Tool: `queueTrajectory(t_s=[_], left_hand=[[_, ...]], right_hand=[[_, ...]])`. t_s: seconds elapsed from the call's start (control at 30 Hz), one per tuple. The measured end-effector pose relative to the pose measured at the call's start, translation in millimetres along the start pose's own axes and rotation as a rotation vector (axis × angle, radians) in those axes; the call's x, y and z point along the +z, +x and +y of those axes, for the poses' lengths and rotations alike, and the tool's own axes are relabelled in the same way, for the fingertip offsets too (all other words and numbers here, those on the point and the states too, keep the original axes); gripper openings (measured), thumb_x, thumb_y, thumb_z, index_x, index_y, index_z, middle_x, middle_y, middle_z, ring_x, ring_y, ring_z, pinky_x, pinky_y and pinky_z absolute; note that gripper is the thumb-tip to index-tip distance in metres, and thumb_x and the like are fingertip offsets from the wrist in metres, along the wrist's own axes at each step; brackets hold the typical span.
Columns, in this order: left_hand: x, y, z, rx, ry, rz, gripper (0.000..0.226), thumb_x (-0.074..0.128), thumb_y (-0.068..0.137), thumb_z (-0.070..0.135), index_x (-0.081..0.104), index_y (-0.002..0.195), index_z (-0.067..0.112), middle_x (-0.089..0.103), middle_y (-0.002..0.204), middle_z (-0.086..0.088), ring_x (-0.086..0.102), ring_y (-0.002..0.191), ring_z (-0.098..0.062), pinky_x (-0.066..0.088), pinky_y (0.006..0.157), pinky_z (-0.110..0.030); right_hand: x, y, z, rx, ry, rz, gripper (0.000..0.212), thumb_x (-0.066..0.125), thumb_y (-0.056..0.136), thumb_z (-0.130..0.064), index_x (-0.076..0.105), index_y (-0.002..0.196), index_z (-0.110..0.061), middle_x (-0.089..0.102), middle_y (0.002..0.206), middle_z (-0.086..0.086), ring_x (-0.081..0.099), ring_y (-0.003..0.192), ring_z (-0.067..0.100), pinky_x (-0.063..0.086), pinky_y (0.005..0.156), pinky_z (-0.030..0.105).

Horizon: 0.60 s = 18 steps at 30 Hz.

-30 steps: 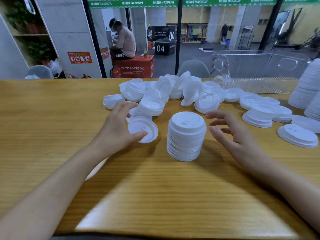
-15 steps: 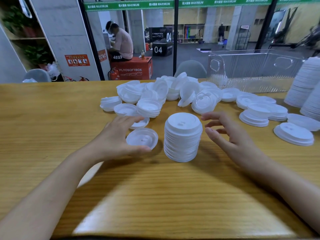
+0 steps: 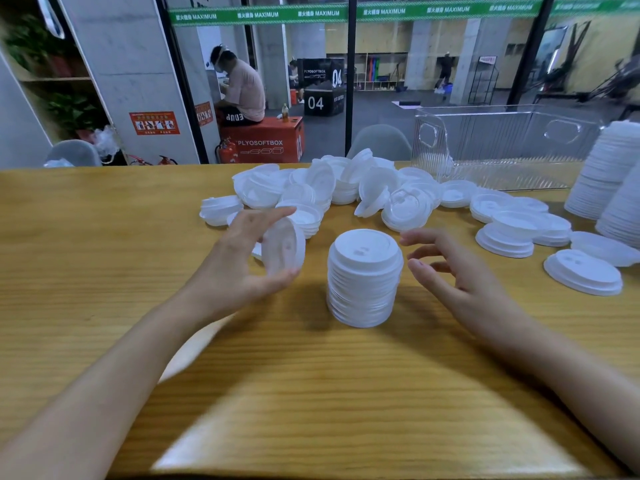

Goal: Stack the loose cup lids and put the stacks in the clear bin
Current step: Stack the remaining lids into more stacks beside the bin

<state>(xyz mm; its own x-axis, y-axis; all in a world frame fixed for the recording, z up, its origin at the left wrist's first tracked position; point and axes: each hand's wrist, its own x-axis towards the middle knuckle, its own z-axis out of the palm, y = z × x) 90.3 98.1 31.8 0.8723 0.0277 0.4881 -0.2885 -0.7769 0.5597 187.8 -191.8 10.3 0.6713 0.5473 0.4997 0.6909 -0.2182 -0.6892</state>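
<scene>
A tall stack of white cup lids (image 3: 364, 278) stands on the wooden table (image 3: 104, 271) in front of me. My left hand (image 3: 242, 265) holds one white lid (image 3: 284, 245) on edge between thumb and fingers, just left of the stack and lifted off the table. My right hand (image 3: 453, 268) hovers open to the right of the stack, fingers spread, touching nothing. A heap of loose lids (image 3: 346, 188) lies behind the stack. The clear bin (image 3: 502, 147) stands at the back right.
Short lid stacks (image 3: 509, 233) and single lids (image 3: 583, 271) lie to the right. Tall lid stacks (image 3: 613, 174) rise at the right edge. Behind the table is a glass wall; a person sits beyond it.
My left hand has pulled one lid from the pile toward me, lifted it off the table and tipped it on edge beside the stack. My right hand has hardly moved.
</scene>
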Motion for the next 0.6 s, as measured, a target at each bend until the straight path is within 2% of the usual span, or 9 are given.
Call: queueTrajectory(t_s=[0.07,0.17,0.23,0.3,0.4,0.47,0.53,0.6], left_hand=[[1.4,2.6,6.4,-0.027,-0.09,0.086,0.066,0.069,0.063,0.053,0.044,0.124,0.049,0.048,0.122,0.014,0.054,0.108,-0.004,0.038,0.092,-0.007],[2.0,8.2,17.6,-0.1,-0.267,0.199,0.063,0.074,0.058,0.049,0.038,0.11,0.045,0.046,0.127,0.007,0.059,0.112,-0.011,0.047,0.097,-0.023],[1.7,11.4,28.5,-0.126,-0.39,0.242,0.065,0.076,0.056,0.047,0.037,0.107,0.038,0.044,0.131,-0.003,0.062,0.11,-0.014,0.054,0.091,-0.026],[5.3,13.1,39.6,-0.135,-0.498,0.227,0.065,0.078,0.056,0.046,0.039,0.106,0.036,0.047,0.132,-0.003,0.061,0.111,-0.014,0.055,0.084,-0.025],[20.5,14.0,50.4,-0.134,-0.538,0.11,0.066,0.082,0.059,0.046,0.042,0.111,0.038,0.054,0.131,0.001,0.055,0.123,-0.012,0.049,0.1,-0.042],[31.1,13.5,55.4,-0.124,-0.476,0.032,0.068,0.079,0.063,0.049,0.043,0.121,0.044,0.055,0.13,0.015,0.048,0.128,-0.002,0.039,0.107,-0.032],[37.7,13.4,57.8,-0.121,-0.422,-0.033,0.069,0.075,0.068,0.052,0.043,0.129,0.048,0.053,0.129,0.027,0.042,0.128,0.007,0.033,0.104,-0.019],[40.1,12.7,56.9,-0.132,-0.414,-0.065,0.065,0.076,0.07,0.051,0.047,0.128,0.046,0.054,0.129,0.028,0.042,0.127,0.01,0.033,0.097,-0.008]], right_hand=[[0.0,-0.2,0.0,0.0,0.0,0.003,0.045,0.047,0.089,-0.052,0.054,0.125,-0.027,0.06,0.123,-0.014,0.058,0.11,0.008,0.045,0.087,0.013],[0.1,-0.4,0.1,0.002,0.003,0.006,0.044,0.047,0.089,-0.051,0.054,0.126,-0.027,0.059,0.123,-0.015,0.058,0.111,0.009,0.045,0.088,0.014],[0.1,-0.4,-0.2,0.003,0.008,0.012,0.044,0.048,0.09,-0.05,0.054,0.126,-0.026,0.06,0.123,-0.014,0.058,0.111,0.009,0.045,0.087,0.014],[0.0,-0.4,0.2,0.008,0.012,0.022,0.038,0.051,0.093,-0.043,0.054,0.126,-0.026,0.06,0.123,-0.012,0.058,0.111,0.009,0.045,0.088,0.014],[-1.0,-0.2,0.2,0.012,0.027,0.038,0.036,0.052,0.093,-0.041,0.051,0.127,-0.029,0.059,0.124,-0.012,0.057,0.111,0.009,0.044,0.088,0.014],[-1.6,-0.1,-0.3,0.004,0.03,0.048,0.041,0.049,0.091,-0.049,0.05,0.127,-0.03,0.059,0.123,-0.013,0.057,0.11,0.008,0.044,0.087,0.013],[-1.7,0.1,-0.8,-0.003,0.032,0.053,0.043,0.047,0.089,-0.05,0.05,0.127,-0.03,0.059,0.122,-0.013,0.058,0.11,0.008,0.044,0.087,0.013],[-1.4,0.3,-1.5,-0.019,0.034,0.051,0.043,0.048,0.09,-0.049,0.05,0.127,-0.029,0.059,0.123,-0.013,0.058,0.11,0.009,0.045,0.087,0.015]])
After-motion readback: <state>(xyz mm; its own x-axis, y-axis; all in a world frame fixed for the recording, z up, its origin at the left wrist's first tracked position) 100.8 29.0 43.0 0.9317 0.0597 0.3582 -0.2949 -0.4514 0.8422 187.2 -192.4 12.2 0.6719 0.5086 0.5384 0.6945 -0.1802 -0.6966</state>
